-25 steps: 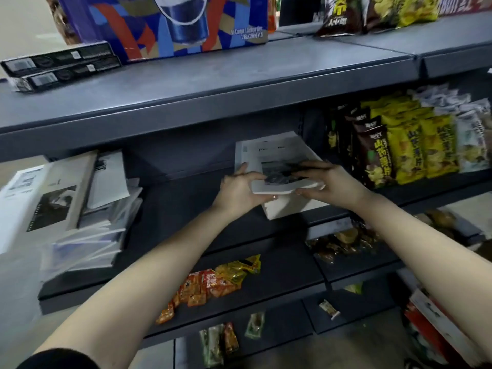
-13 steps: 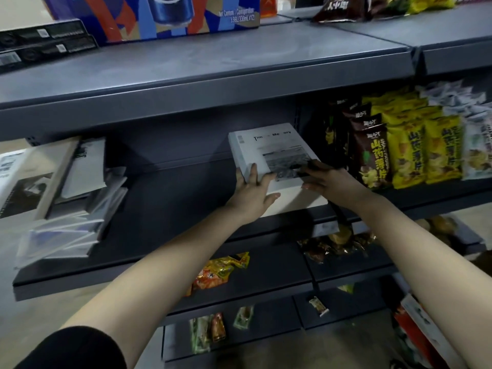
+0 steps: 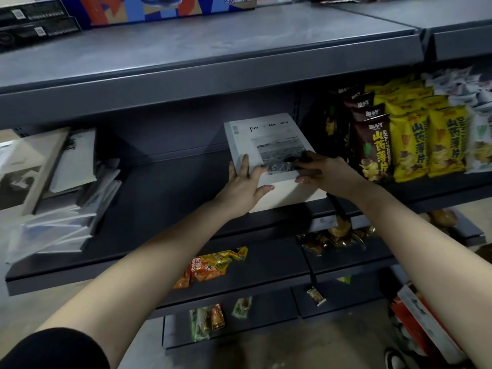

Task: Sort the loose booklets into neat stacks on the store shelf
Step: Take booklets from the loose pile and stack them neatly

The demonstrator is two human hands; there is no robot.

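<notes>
Clutter on the far left: loose booklets [image 3: 61,198] are slumping in a messy heap at the left end of the middle shelf [image 3: 165,209], some leaning up on each other, others fanning out flat below. Above them, black boxes [image 3: 34,22] are sitting on the upper shelf [image 3: 213,49], with a blue carton [image 3: 165,9] just beside them to the right. Bare dark shelf is separating the heap from the stack [image 3: 290,193], which is well apart from it. One level down, orange packets [image 3: 213,267] are lying on the lower shelf. Left hand [image 3: 246,187] is resting flat on the stack's near left corner. Its fingers are lying straight and together along the left edge of the top booklet [image 3: 269,137], its thumb is splaying out along the front edge, and it is gripping nothing. The stack is sitting squared-up at the right end of the same shelf bay, white cover with a grey photo facing up. Right hand [image 3: 327,174] is lying on the near right corner, fingers [image 3: 292,161] across the photo, thumb at the cover's front edge. Those fingers are showing dark and smeared, so can't tell if it's pinching the top booklet or just pressing on it. Just right of it, dark snack bags [image 3: 372,145] are standing upright, with yellow snack bags [image 3: 426,145] beside them.
</notes>
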